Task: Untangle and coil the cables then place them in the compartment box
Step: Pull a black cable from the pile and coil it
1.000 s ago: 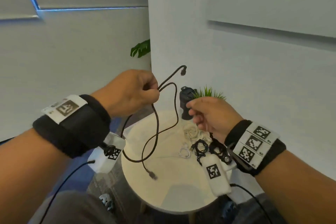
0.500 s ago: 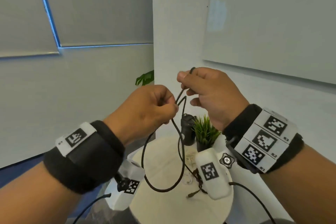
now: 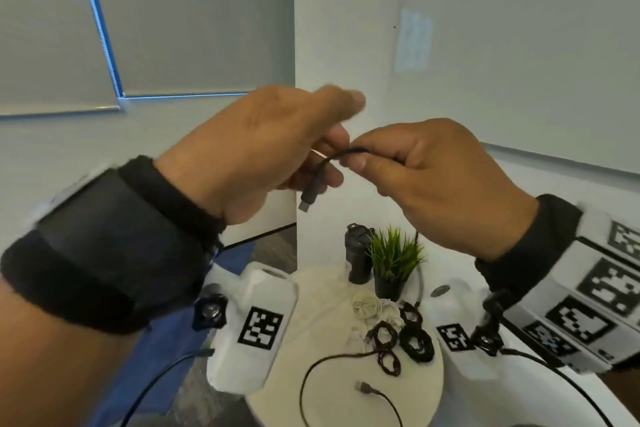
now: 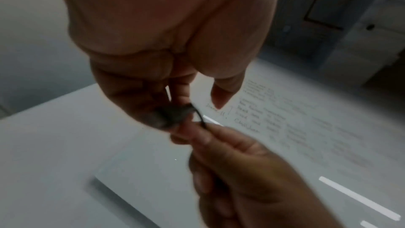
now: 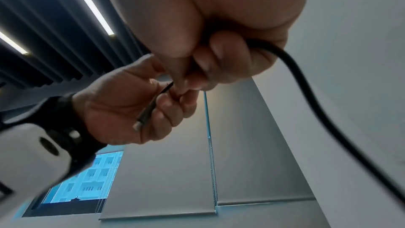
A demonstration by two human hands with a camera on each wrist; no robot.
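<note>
Both hands raised above the counter [image 3: 332,402]. Right hand [image 3: 436,184] grip pinches the black cable [image 3: 349,152] near its end; left hand [image 3: 263,149] fingers curl around the plug [image 3: 309,196]. Coiled black cables [image 3: 415,340] lie near the counter's right edge, white cable bundle [image 3: 367,305] behind them.

An office or meeting room, grey roller blinds [image 3: 194,17] drawn over the windows, a wall whiteboard [image 4: 295,127] bore handwriting, strip ceiling lights [image 5: 87,3] shone overhead, a small potted plant [image 3: 394,262] stood on a round white desk [image 3: 332,399]
</note>
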